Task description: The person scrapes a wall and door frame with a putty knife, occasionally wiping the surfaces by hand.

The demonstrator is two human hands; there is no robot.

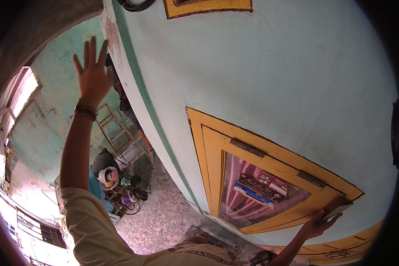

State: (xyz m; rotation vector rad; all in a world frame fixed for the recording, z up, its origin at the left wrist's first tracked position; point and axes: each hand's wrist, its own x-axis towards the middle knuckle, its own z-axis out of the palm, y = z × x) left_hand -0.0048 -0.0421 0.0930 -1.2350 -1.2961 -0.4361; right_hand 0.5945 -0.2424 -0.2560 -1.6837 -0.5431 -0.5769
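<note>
My left hand (93,73) is raised at the upper left with its fingers spread, holding nothing, near the edge of the pale wall; a dark bracelet (85,110) circles the wrist. At the lower right, my right hand (314,227) has its fingers around a flat, pale-edged object (337,212), which I cannot make out fully. That object is beside the lower right corner of a yellow window frame (217,119). Behind the glass hang pinkish curtains, and a printed label (261,188) shows on the pane.
Another person (127,108), partly hidden by the wall edge, stands near a ladder (119,133). Buckets (108,177) and cluttered items lie on the speckled floor (159,213) at the left. A second yellow frame (208,8) is at the top.
</note>
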